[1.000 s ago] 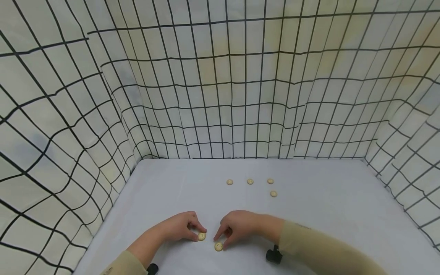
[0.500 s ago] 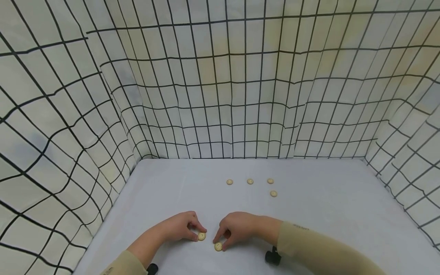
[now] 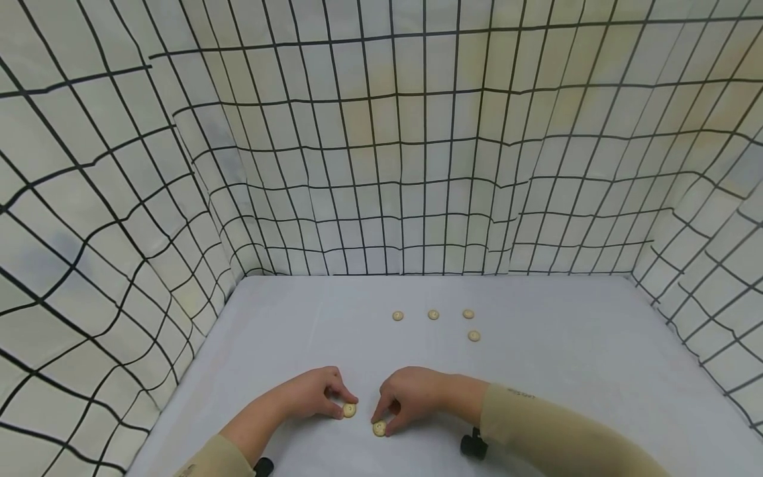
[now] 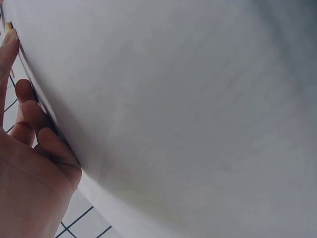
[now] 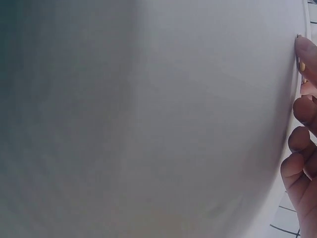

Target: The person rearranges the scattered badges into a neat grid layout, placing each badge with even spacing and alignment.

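Between the thumb and index finger of my left hand (image 3: 316,393) is a round cream button (image 3: 350,411), lying at the near middle of the white table. Just right of it, my right hand (image 3: 412,395) pinches a second cream button (image 3: 379,429) at its edges, with small holes showing in its face. A short gap separates the two buttons. From the left wrist, the left hand (image 4: 34,173) is seen low against the cloth, its other fingers curled. The right hand (image 5: 303,153) shows likewise at the edge of the right wrist view.
Farther back on the white table (image 3: 310,318) lie more buttons: a left one (image 3: 398,316), a middle one (image 3: 433,315) and a right one (image 3: 468,314) in a row, and another button (image 3: 473,336) below the right one. Black netting (image 3: 426,182) over pale walls borders the table.
My right index fingertip has come down a little to the edge of its button, and the right forearm has shifted slightly left. The left hand and the far buttons stay put.
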Available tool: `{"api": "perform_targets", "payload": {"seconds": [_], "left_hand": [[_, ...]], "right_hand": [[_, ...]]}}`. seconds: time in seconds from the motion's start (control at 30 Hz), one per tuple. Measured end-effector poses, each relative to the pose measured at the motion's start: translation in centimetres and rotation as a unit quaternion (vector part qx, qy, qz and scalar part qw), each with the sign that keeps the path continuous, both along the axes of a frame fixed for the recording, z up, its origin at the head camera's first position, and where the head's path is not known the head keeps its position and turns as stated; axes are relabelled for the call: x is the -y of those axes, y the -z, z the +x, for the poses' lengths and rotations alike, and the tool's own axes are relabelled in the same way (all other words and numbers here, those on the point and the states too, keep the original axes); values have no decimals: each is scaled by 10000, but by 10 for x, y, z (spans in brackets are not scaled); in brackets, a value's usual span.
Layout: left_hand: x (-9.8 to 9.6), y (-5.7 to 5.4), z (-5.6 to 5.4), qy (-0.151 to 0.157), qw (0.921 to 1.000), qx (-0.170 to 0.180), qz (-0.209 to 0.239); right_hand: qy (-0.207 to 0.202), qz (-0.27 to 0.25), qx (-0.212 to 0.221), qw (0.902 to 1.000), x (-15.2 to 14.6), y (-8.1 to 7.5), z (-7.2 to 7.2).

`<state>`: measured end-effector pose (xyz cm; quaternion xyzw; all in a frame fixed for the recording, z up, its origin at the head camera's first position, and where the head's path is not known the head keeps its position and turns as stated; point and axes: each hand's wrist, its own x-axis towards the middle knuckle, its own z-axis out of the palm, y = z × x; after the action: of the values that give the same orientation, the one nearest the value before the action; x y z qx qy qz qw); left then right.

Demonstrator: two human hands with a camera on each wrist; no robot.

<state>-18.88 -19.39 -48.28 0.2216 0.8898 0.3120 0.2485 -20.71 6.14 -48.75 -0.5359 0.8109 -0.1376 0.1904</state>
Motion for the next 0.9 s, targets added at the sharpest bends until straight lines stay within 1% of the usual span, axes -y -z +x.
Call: {"api": "perform_targets", "payload": {"seconds": [0.2, 0.37, 0.53, 0.73, 0.9], "left_hand": [[0, 0, 0, -10, 10000, -10, -61], [0, 1, 0, -24, 9999, 25, -114], [-1, 0, 0, -48, 10000, 44, -68], [-1, -1, 1, -113, 9999, 52, -53], [-1, -2, 1, -69, 9999, 73, -41]], "right_hand": [[136, -19, 43, 9999, -2, 1, -1], [404, -88, 103, 9991, -8, -1, -3], [704, -127, 156, 9973, -16, -6, -7], [1080, -180, 101, 9939, -30, -6, -16], [1371, -276, 14, 9902, -44, -1, -28]]}}
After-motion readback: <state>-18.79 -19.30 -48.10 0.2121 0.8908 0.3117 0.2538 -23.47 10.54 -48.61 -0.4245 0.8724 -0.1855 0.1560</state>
